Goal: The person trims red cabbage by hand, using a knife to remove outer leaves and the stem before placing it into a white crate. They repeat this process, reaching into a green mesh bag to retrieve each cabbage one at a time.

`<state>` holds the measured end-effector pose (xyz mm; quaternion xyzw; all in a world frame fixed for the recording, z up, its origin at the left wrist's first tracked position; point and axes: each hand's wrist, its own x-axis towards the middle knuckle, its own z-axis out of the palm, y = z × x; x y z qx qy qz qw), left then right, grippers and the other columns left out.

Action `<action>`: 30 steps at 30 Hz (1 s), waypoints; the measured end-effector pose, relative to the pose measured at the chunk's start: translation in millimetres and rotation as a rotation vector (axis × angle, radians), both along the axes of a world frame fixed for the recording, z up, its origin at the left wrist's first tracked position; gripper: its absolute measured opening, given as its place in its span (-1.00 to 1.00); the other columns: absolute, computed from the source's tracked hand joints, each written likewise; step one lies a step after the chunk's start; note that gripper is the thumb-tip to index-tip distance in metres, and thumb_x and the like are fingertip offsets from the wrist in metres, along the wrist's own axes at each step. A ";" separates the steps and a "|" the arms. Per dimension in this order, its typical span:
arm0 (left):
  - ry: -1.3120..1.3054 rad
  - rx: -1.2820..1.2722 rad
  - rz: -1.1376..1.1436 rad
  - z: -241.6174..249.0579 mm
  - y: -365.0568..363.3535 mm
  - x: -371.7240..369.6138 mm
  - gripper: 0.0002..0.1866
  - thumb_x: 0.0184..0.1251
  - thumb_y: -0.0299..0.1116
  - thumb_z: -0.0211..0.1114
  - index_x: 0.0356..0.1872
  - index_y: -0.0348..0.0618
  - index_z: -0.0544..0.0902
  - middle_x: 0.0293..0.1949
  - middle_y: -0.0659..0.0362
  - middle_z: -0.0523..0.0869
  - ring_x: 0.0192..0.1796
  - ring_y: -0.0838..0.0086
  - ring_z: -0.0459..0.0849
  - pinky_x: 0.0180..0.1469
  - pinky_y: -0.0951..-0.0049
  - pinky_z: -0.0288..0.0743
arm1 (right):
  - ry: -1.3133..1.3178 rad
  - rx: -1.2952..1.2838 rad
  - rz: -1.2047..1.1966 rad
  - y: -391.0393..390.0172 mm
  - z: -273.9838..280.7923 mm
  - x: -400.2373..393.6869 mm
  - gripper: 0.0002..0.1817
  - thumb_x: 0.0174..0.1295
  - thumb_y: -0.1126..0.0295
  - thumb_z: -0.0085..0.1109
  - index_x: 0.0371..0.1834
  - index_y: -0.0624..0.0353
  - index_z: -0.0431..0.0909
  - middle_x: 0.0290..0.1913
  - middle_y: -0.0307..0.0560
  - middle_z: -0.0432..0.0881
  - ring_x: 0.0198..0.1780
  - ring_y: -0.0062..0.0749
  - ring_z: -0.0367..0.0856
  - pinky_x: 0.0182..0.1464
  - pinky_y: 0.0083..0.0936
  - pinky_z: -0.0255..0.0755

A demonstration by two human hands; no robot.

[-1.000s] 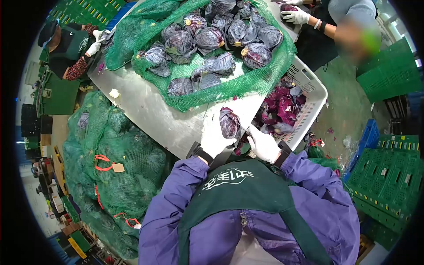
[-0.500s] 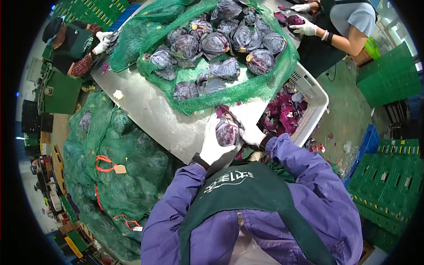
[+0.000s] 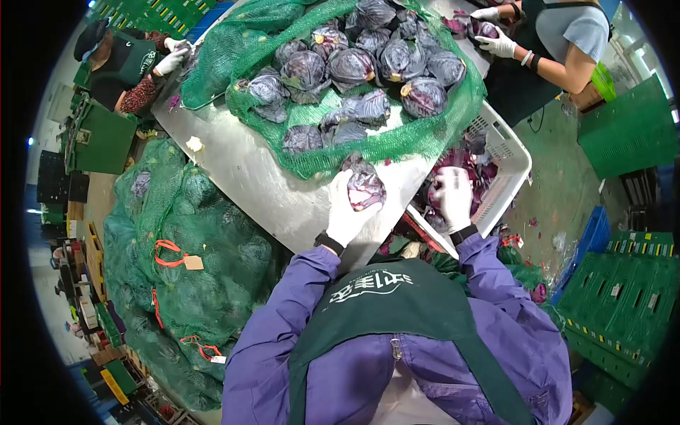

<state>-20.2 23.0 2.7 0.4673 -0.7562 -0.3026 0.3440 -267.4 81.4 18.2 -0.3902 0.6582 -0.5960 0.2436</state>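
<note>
So the left hand [image 3: 347, 212] is reaching forward, fingers and thumb cupped round a red cabbage [image 3: 366, 190], just this side of the green net [image 3: 306, 164]. Right hand's [image 3: 455, 195] off to the right, forearm angled forward, over the white crate [image 3: 511, 152] of loose leaves. Its fingers are blurry, can't tell if they're pinching anything.
</note>
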 end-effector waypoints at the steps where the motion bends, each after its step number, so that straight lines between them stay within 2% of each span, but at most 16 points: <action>1: 0.066 0.101 -0.013 -1.2 -1.2 -2.9 0.04 -0.14 -0.24 0.61 0.39 -0.30 0.17 0.24 -0.09 0.34 0.26 0.17 0.39 0.30 0.23 0.33 | -0.155 0.299 0.143 3.7 25.0 17.5 -0.78 0.34 0.37 0.05 -0.04 0.24 0.52 -0.24 -0.07 0.62 -0.32 -0.48 0.63 -0.31 -0.57 0.50; 2: 0.064 0.104 -0.024 -0.7 -3.0 -6.6 0.04 -0.14 -0.24 0.61 0.39 -0.30 0.17 0.24 -0.09 0.34 0.26 0.17 0.39 0.30 0.23 0.33 | 0.425 0.082 0.270 2.2 5.0 23.2 -0.72 0.33 0.38 0.06 0.06 0.22 0.51 -0.15 0.02 0.65 -0.16 -0.35 0.66 -0.13 -0.47 0.53; 3: 0.021 0.091 -0.022 0.5 -4.6 -10.0 0.04 -0.13 -0.26 0.60 0.40 -0.30 0.16 0.20 -0.08 0.37 0.20 0.19 0.43 0.27 0.24 0.36 | 0.261 0.191 0.359 0.1 19.4 43.1 -0.68 0.33 0.34 0.07 0.11 0.17 0.51 -0.08 0.06 0.66 -0.10 -0.09 0.66 -0.05 -0.33 0.52; 4: -0.020 0.077 -0.017 1.8 -6.3 -14.0 0.04 -0.12 -0.29 0.59 0.40 -0.30 0.15 0.17 -0.06 0.40 0.15 0.21 0.47 0.24 0.25 0.39 | 0.381 0.177 0.399 -3.2 11.5 53.5 -0.62 0.33 0.26 0.08 0.18 0.11 0.49 -0.03 0.10 0.64 -0.08 -0.07 0.65 -0.01 -0.26 0.51; 5: 0.094 0.187 -0.023 9.5 -6.4 -19.9 0.06 -0.30 -0.21 0.61 0.32 -0.32 0.23 0.15 -0.16 0.42 0.24 0.00 0.39 0.30 0.13 0.30 | 0.477 0.173 0.393 -6.9 14.4 62.1 -0.60 0.34 0.24 0.06 0.21 0.08 0.48 -0.02 0.12 0.63 -0.08 -0.05 0.65 -0.01 -0.23 0.52; 8: -0.033 0.463 0.019 -94.8 -32.7 -28.0 0.01 -0.31 -0.20 0.58 0.28 -0.31 0.27 0.13 -0.17 0.43 0.21 -0.02 0.41 0.24 0.13 0.33 | 0.652 0.124 0.338 -18.8 8.0 75.9 -0.59 0.35 0.22 0.03 0.23 0.04 0.46 0.00 0.17 0.61 -0.04 0.00 0.63 0.02 -0.19 0.50; 9: -0.048 0.212 -0.004 -28.9 -18.1 -36.3 -0.02 -0.31 -0.22 0.55 0.27 -0.28 0.28 0.10 -0.16 0.43 0.18 -0.04 0.40 0.23 0.10 0.30 | 0.732 0.079 0.285 -23.0 4.7 76.7 -0.61 0.35 0.22 0.01 0.22 0.03 0.47 0.00 0.19 0.59 0.00 0.04 0.60 0.04 -0.19 0.49; 10: -0.047 0.212 -0.004 -11.8 -13.5 -37.5 -0.02 -0.31 -0.22 0.55 0.27 -0.28 0.28 0.10 -0.16 0.43 0.18 -0.04 0.40 0.23 0.10 0.30 | 0.732 0.079 0.285 -25.4 6.2 73.8 -0.61 0.35 0.22 0.01 0.22 0.03 0.47 0.00 0.19 0.59 0.00 0.04 0.60 0.04 -0.19 0.49; 12: -0.111 -0.089 -0.019 1.5 -8.7 -40.1 -0.01 -0.31 -0.22 0.56 0.28 -0.27 0.27 0.11 -0.15 0.42 0.21 -0.04 0.36 0.27 0.05 0.23 | 0.439 0.452 0.424 -29.0 16.2 61.3 -0.63 0.35 0.23 -0.01 0.16 0.08 0.48 0.01 0.23 0.56 0.06 0.11 0.53 0.07 -0.17 0.46; 14: -0.131 -0.046 -0.046 8.3 -7.4 -41.3 0.05 -0.34 -0.20 0.59 0.30 -0.26 0.24 0.16 -0.15 0.39 0.26 -0.05 0.32 0.33 0.01 0.16 | 0.421 0.455 0.377 -32.5 12.7 50.8 -0.67 0.32 0.26 0.03 0.08 0.12 0.49 0.00 0.21 0.53 0.05 0.09 0.52 0.07 -0.16 0.45; 16: -0.117 -0.038 -0.056 5.5 -7.2 -43.4 0.08 -0.37 -0.17 0.63 0.31 -0.24 0.25 0.19 -0.13 0.38 0.28 -0.03 0.31 0.35 0.03 0.16 | 0.662 0.072 0.331 -34.2 -11.1 39.9 -0.65 0.29 0.28 0.08 0.12 0.09 0.47 -0.05 0.17 0.59 -0.10 0.08 0.62 -0.09 -0.18 0.53; 17: -0.062 0.005 -0.098 7.6 -8.7 -40.9 0.09 -0.38 -0.19 0.65 0.32 -0.22 0.26 0.23 -0.11 0.36 0.31 -0.02 0.29 0.37 0.03 0.15 | 0.657 0.222 0.314 -31.5 -13.8 38.0 -0.65 0.28 0.26 0.09 0.10 0.09 0.48 -0.07 0.17 0.59 -0.08 0.05 0.62 -0.11 -0.20 0.53; 20: -0.087 -0.069 -0.185 13.2 -7.1 -37.3 0.02 -0.35 -0.25 0.64 0.29 -0.23 0.32 0.23 -0.09 0.40 0.33 0.02 0.33 0.38 0.08 0.20 | 0.496 0.260 0.299 -36.1 -21.7 25.9 -0.72 0.24 0.31 0.10 -0.01 0.12 0.53 -0.03 0.11 0.54 -0.01 0.01 0.57 0.02 -0.24 0.47; 25: -0.114 -0.009 -0.357 19.7 -10.2 -11.2 -0.02 -0.32 -0.27 0.62 0.33 -0.01 0.38 0.36 -0.04 0.27 0.44 -0.01 0.18 0.46 0.05 0.10 | 0.476 0.374 0.150 -22.4 -43.4 18.2 -0.74 0.28 0.22 0.09 -0.07 0.07 0.61 -0.34 0.09 0.67 -0.26 0.04 0.67 -0.20 -0.19 0.51; 27: -0.284 -0.011 -0.340 20.1 -8.3 -7.1 -0.03 -0.33 -0.27 0.63 0.32 0.08 0.41 0.39 -0.04 0.22 0.44 -0.02 0.16 0.46 0.05 0.11 | 0.438 0.360 0.127 -17.5 -34.2 20.7 -0.74 0.30 0.20 0.07 -0.08 0.06 0.62 -0.31 0.13 0.66 -0.27 0.04 0.66 -0.22 -0.20 0.51; 30: -0.242 0.054 -0.360 18.9 -10.4 -12.1 -0.05 -0.32 -0.28 0.63 0.30 0.11 0.42 0.37 -0.06 0.23 0.43 -0.04 0.17 0.45 0.04 0.12 | 0.437 0.409 0.083 -18.9 -34.0 17.7 -0.73 0.30 0.19 0.05 -0.11 0.06 0.63 -0.33 0.14 0.65 -0.28 0.05 0.65 -0.22 -0.18 0.50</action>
